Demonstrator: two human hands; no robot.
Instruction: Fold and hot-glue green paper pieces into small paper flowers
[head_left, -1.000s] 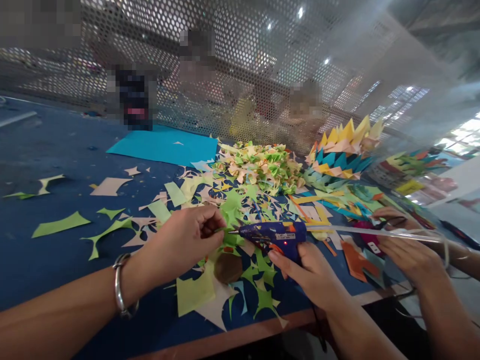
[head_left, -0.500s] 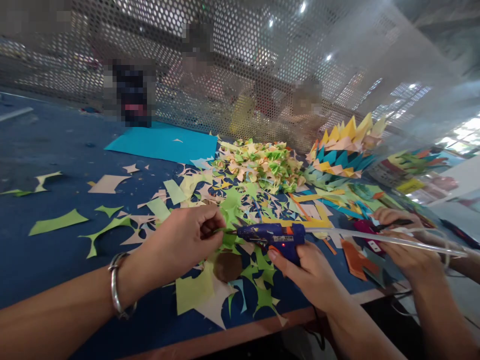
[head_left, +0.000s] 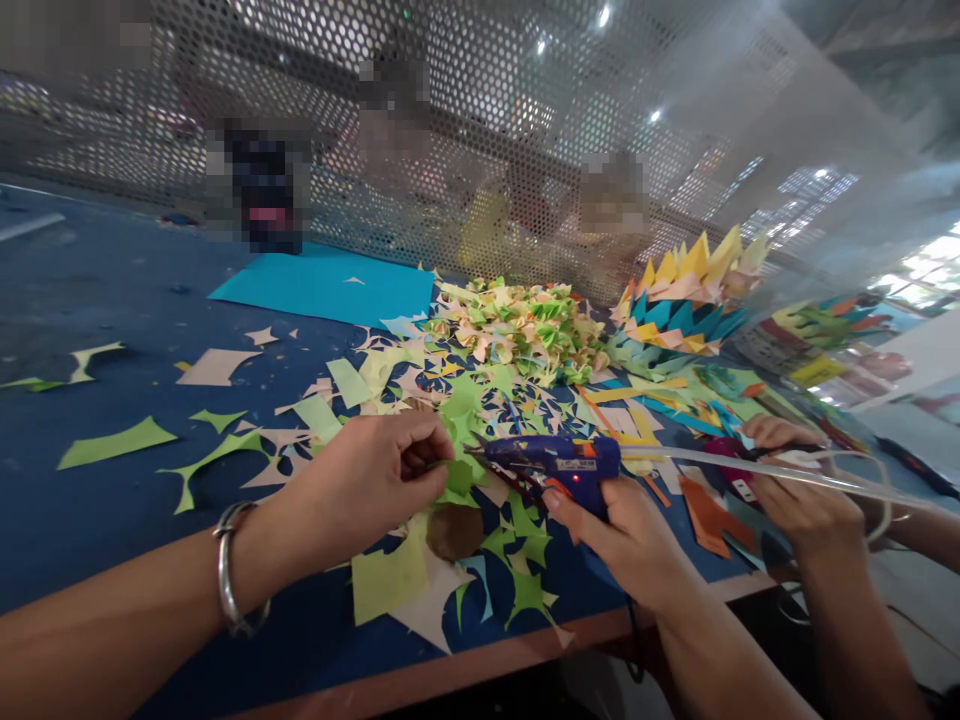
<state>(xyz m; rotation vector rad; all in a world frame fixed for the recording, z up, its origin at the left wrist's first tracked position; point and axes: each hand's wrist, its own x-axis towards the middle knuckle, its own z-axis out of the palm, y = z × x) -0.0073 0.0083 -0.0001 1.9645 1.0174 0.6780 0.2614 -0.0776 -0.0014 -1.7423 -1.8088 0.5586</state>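
My left hand point(head_left: 382, 475), with a silver bangle at the wrist, pinches a small green paper piece point(head_left: 459, 482) over the scraps. My right hand point(head_left: 626, 535) is wrapped round the handle of a blue glue gun point(head_left: 551, 460), whose red light is lit. The gun's metal tip points left, a short way from the green paper, and a long clear glue stick runs out of its back to the right. Just below my left fingertips is a round brown object point(head_left: 454, 530), among yellow, pink and green paper offcuts.
A blue sheet point(head_left: 326, 285) and a heap of folded paper pieces point(head_left: 525, 325) lie before a perforated metal screen point(head_left: 450, 150). Layered paper work point(head_left: 686, 300) stands at the back right. Another person's hands point(head_left: 806, 490) hold a magenta tool point(head_left: 729, 462) at the right.
The glue gun in my right hand has drawn back slightly to the right and up, and its tip has left the green paper. The other person's hands have shifted a little.
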